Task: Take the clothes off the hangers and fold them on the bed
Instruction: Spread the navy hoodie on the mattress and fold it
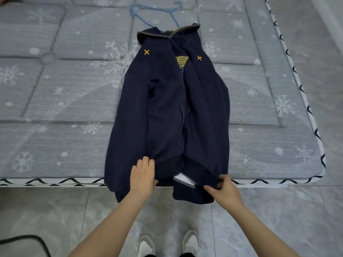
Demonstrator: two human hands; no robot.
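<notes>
The bed [55,89], a grey mattress with a snowflake print, stretches ahead of both hands and out to either side. On it, reaching from the hands away toward the far end, lies a dark navy hoodie [167,108]; both side panels with their sleeves are already turned in over the middle, so it forms a long narrow strip, while its hem hangs over the near edge of the bed, just below the hands. The lengthwise folds look done; the crosswise fold, bottom up toward the hood, appears to be what is left. Far beyond the hood, well away from either hand, a blue hanger [156,12] lies bare on the mattress, so this garment is off it. The left hand [143,175] rests on the hem with fingers curled into the cloth. The right hand [222,186] pinches the hem's right corner between thumb and fingers.
</notes>
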